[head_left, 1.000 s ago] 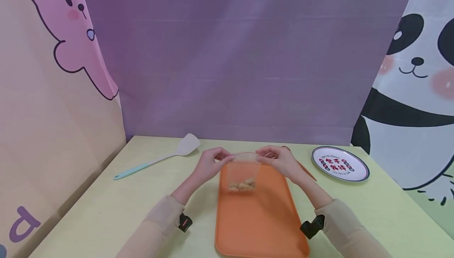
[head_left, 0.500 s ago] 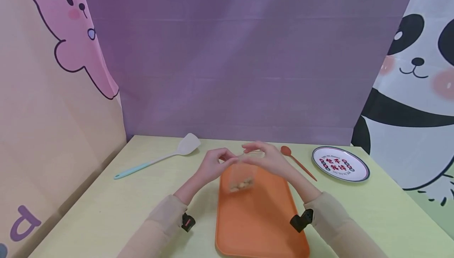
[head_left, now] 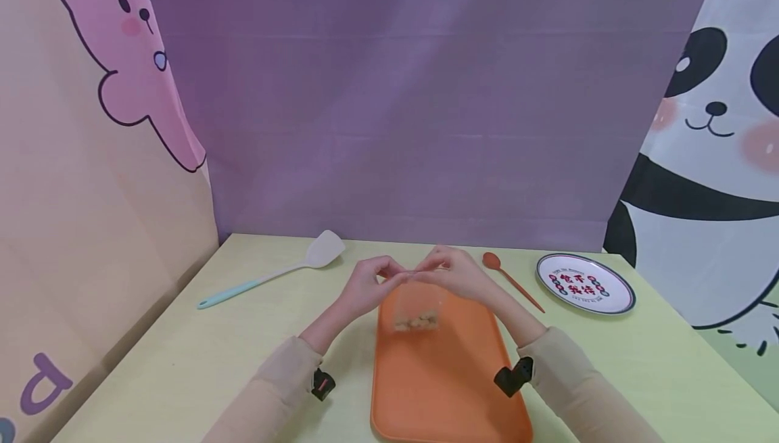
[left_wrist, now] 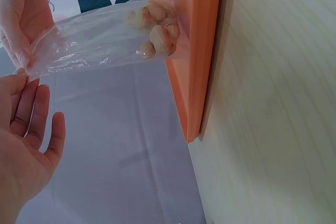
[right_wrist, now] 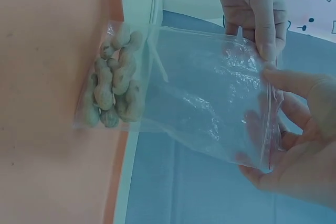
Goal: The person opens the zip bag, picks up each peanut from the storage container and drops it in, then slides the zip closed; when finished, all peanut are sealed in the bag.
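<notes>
A clear zip-lock bag (right_wrist: 199,93) hangs over the orange tray (head_left: 450,389), its zip edge uppermost. Several peanuts in their shells (right_wrist: 113,85) lie in its bottom end, close over the tray. My left hand (head_left: 366,286) pinches the bag's top edge between thumb and forefinger, the other fingers loosely bent in the left wrist view. Right beside it, my right hand (head_left: 458,275) pinches the same edge with its thumb on the near side and fingers behind. The fingertips of both hands meet at the zip in the head view.
To the left lies a white spatula (head_left: 324,249) with a light blue handle. An orange-red spoon (head_left: 514,282) and a white plate (head_left: 585,301) with red lettering and a dark rim lie right of the tray. A purple cloth (head_left: 395,105) hangs behind the pale table (head_left: 268,341).
The right hand has slid left along the bag's top edge, from apart to meeting the left hand. The spoon's bowl now shows. The left hand has shifted slightly right.
</notes>
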Motion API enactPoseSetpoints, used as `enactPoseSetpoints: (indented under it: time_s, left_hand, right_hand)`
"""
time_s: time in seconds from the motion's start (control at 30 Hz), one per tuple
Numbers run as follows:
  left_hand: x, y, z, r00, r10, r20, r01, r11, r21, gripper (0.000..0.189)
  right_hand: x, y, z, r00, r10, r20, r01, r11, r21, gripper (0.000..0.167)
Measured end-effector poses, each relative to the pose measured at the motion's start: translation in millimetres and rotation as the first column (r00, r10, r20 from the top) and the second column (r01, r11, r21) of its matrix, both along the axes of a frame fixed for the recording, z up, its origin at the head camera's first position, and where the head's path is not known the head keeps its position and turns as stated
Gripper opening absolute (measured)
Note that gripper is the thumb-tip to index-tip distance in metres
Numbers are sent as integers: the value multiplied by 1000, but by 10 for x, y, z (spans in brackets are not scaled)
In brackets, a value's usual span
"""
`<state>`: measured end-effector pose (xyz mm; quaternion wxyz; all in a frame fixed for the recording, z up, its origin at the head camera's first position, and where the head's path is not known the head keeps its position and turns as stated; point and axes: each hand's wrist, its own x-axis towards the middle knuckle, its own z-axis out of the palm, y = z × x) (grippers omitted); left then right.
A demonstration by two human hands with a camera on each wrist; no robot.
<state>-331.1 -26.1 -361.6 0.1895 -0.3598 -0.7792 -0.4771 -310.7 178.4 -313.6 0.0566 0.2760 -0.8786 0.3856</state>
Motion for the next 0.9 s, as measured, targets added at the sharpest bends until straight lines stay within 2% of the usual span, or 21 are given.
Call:
enactPoseSetpoints:
  time_s: [0.27, 0.5, 0.7, 0.9]
  left_hand:
    - [-12, 29, 7, 1000, 5, 6, -5, 1000, -16, 10]
    - [7, 22, 84, 1000, 4, 15, -4, 1000, -23, 10]
    - [10, 36, 124, 1000, 10, 30, -9, 1000, -20, 9]
    - [-18, -30, 139, 996, 15, 93, -16, 1000, 10, 9]
  right_hand:
    - [0, -20, -36, 997, 12, -75, -12, 1000, 9, 10]
    - [37, 24, -24, 994, -3, -108, 6, 1000, 24, 15]
    - [50, 98, -18, 991, -22, -133, 23, 1000, 11, 11]
    - [54, 165, -12, 980, -35, -195, 43, 998, 36, 8]
